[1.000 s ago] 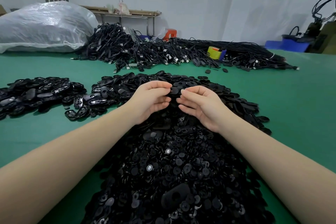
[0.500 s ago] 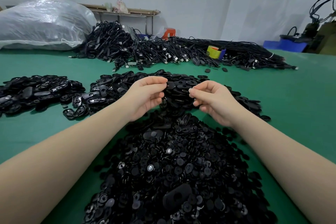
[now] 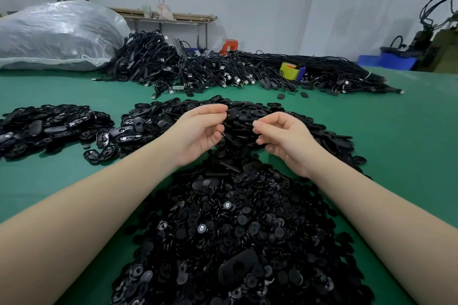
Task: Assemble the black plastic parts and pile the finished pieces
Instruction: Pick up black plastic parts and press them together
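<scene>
1. Step in hand: assembly, likely just before mating two pieces. Left hand (image 3: 200, 131) pinches a flat black oval part (image 3: 231, 114) at its fingertips.
2. Right hand (image 3: 285, 136), fingers curled, thumb to forefinger; whether it pinches a small piece cannot be told.
3. Next move, as judged: align and press together, then drop on the finished pile (image 3: 49, 126), glossy oval shells, far left.
4. Stock: loose round discs (image 3: 235, 230), matte black plastic, heaped on the green counter (image 3: 396, 143).

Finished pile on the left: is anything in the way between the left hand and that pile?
Nothing visible blocks it. The left hand pinches a black part over the big central heap; between it and the finished pile lie only low scattered black pieces and bare green mat.
</scene>
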The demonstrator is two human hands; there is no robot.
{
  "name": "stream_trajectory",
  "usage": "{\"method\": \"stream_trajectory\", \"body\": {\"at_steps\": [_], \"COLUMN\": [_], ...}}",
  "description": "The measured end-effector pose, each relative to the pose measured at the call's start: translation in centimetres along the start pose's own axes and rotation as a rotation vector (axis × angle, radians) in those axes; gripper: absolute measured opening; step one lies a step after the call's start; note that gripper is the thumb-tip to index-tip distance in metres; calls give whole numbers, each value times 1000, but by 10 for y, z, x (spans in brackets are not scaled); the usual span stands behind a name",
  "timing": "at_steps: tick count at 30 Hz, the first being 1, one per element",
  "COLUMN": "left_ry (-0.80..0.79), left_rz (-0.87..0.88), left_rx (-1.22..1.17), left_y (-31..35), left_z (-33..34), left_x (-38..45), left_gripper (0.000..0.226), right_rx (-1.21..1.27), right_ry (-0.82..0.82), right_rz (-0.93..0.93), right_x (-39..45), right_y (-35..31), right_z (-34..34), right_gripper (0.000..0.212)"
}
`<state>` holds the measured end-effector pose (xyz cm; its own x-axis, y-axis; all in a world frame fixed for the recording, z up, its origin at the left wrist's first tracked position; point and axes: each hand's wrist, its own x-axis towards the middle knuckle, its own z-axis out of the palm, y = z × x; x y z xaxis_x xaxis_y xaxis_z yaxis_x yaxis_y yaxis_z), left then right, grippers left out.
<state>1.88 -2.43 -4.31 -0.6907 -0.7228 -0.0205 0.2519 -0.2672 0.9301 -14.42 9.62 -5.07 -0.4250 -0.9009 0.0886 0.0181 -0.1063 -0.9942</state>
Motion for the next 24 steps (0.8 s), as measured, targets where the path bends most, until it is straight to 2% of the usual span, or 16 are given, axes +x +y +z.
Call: {"method": "stream_trajectory", "body": {"at_steps": [4, 11, 18, 24], "left_ry": [48, -5, 15, -7], "left_rz": [12, 42, 206, 205], "left_rx": [16, 191, 306, 261], "left_y": [7, -4, -17, -23], "left_z": [-16, -13, 4, 3], "left_x": [2, 4, 11, 15], "left_gripper": [17, 19, 19, 15], "right_rx": [9, 27, 132, 91], "right_ry": [141, -9, -2, 31], "right_rz": [-24, -36, -23, -53], "right_x": [4, 4, 8, 7], "right_y": [2, 4, 5, 9], "right_z": [-12, -8, -5, 5], "right_gripper": [10, 19, 11, 13]}}
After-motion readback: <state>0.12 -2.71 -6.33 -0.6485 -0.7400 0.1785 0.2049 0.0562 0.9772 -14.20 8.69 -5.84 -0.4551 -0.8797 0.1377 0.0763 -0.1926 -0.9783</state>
